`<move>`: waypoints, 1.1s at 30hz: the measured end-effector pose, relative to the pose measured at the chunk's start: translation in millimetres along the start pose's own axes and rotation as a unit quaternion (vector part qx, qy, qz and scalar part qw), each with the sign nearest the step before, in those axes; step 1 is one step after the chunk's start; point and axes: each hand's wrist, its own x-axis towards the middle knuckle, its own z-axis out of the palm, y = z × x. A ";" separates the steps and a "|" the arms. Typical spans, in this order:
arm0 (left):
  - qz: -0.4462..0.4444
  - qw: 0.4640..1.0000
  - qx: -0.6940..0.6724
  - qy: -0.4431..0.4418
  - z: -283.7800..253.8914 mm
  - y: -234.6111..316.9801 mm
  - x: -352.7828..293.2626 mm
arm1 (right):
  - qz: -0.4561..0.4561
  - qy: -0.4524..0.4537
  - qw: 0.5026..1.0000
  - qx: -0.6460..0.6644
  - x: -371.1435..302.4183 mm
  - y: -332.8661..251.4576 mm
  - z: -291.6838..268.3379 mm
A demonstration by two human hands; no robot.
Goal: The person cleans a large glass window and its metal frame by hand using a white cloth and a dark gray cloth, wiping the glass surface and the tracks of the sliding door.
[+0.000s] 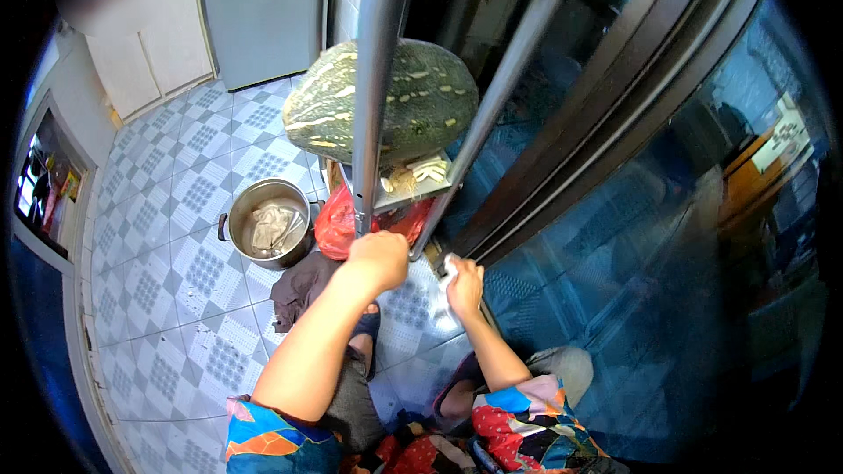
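Observation:
My left hand (pixel 379 261) is closed in a fist at the lower part of a silver metal post (pixel 373 96), the near upright of a shelf rack; the post runs out of sight at my fingers. My right hand (pixel 466 290) pinches a crumpled white cloth (pixel 449 274) low beside the dark door frame (pixel 562 140), close to the foot of the rack's other upright (pixel 479 123). On the rack rests a large green mottled pumpkin (pixel 426 96). Below it are a shelf with pale pieces (pixel 428 170) and a red plastic bag (pixel 334 224).
Left of the rack, a two-handled metal pot (pixel 268 222) holding a beige cloth stands on the patterned tile floor (pixel 202 272). A dark cloth (pixel 301 290) lies near my foot. A grey fridge-like cabinet (pixel 266 17) is behind; glass door panels (pixel 615 298) are at right.

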 end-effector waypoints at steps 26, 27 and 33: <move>-0.076 0.979 -0.059 0.182 6.8 -60.4 1.7 | 0.088 0.169 0.918 0.347 51.1 -77.2 50.4; -0.086 0.978 -0.060 0.180 5.6 -57.7 2.6 | 0.046 0.180 0.941 0.282 57.1 -81.5 50.5; -0.098 0.976 -0.053 0.188 4.0 -54.9 2.2 | 0.211 -0.073 0.961 0.162 26.1 -37.4 89.8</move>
